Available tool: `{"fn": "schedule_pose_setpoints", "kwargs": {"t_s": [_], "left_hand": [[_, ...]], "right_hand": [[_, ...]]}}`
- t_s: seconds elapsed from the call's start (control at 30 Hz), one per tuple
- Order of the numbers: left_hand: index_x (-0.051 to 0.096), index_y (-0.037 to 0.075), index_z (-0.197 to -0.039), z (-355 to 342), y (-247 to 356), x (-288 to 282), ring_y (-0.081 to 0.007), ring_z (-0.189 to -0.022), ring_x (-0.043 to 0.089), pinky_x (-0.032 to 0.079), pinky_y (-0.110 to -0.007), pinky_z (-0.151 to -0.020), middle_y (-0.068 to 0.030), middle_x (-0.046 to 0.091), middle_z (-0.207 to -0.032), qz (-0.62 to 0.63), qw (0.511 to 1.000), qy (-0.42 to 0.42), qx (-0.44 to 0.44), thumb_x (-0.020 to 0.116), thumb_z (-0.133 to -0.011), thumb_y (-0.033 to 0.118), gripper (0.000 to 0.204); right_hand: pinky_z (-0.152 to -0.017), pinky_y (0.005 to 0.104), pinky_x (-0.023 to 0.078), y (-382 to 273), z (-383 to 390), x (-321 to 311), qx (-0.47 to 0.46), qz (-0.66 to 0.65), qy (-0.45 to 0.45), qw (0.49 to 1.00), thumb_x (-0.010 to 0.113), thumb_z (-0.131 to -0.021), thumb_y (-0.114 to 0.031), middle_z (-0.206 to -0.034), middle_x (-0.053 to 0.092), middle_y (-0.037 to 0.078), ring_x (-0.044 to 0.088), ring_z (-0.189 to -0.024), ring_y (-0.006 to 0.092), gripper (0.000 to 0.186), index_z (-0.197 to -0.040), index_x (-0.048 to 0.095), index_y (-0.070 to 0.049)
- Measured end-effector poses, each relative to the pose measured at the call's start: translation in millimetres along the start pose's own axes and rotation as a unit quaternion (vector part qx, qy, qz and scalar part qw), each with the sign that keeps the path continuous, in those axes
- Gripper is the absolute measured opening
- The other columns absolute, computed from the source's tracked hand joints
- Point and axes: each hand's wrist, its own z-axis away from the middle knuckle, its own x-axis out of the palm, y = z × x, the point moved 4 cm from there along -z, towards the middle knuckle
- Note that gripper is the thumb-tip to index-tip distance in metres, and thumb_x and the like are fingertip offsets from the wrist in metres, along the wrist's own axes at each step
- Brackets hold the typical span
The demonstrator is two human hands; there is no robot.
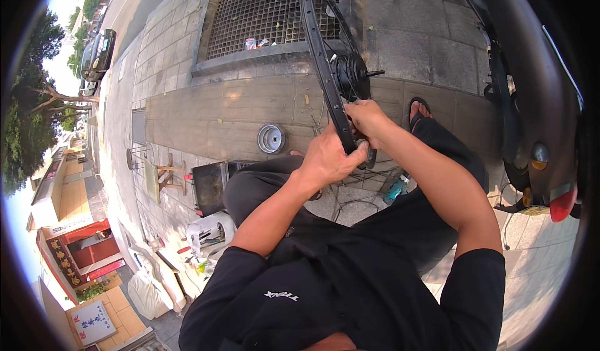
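A black wheel rim [323,66] stands upright before me, with a dark hub [352,75] inside it and its axle stub pointing right. My left hand [328,156] is closed around the near part of the rim, its thumb on the rim's edge. Beside it, my right hand [369,123] is closed just inside the rim, below the hub. Its fingertips are partly hidden, and what they pinch is too small to make out. Loose thin spokes [365,177] lie on the paving under the wheel.
A silver metal bowl [271,138] sits left of the wheel. Farther left are an open black toolbox [209,188] and a wooden stool [164,179]. A teal tool [395,190] lies by my right leg. A dark scooter [531,76] stands at right. A tree grate [275,23] lies ahead.
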Motion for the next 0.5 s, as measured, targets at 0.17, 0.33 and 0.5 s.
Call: {"fn": "schedule_pose_setpoints", "kwargs": {"t_s": [0.17,0.33,0.5], "left_hand": [[0.047,-0.003,-0.137,-2,9,-21,-0.0433,-0.097,0.073,0.057,-0.048,-0.084,-0.0256,0.071,-0.113,-0.015,0.998,-0.054,-0.011,0.068,-0.103,0.045,0.063],[0.032,-0.002,-0.151,-17,15,-28,-0.0257,-0.101,0.071,0.059,-0.038,-0.08,-0.0175,0.068,-0.121,0.225,0.974,0.024,0.018,0.068,-0.105,0.023,0.064],[-0.001,0.01,-0.171,-33,22,-34,-0.0188,-0.087,0.067,0.059,-0.031,-0.06,-0.0137,0.065,-0.115,0.388,0.921,-0.034,-0.01,0.069,-0.101,0.008,0.099]], "right_hand": [[-0.055,0.0394,0.049,-23,34,13,-0.026,-0.044,0.05,0.997,0.058,-0.102,-0.019,-0.081,0.065,0.009,0.063,-0.067,0.0201,0.019,-0.098,0.066,-0.002],[-0.055,0.0414,0.054,-26,31,7,-0.051,-0.083,0.058,0.994,0.054,-0.104,-0.016,-0.086,0.068,0.014,0.069,-0.071,0.025,0.024,-0.103,0.067,0.004],[-0.041,0.0431,0.053,-31,42,8,-0.034,-0.115,0.0,0.993,0.05,-0.106,-0.015,-0.079,0.068,0.019,0.068,-0.056,0.0299,0.028,-0.104,0.068,0.007]]}}
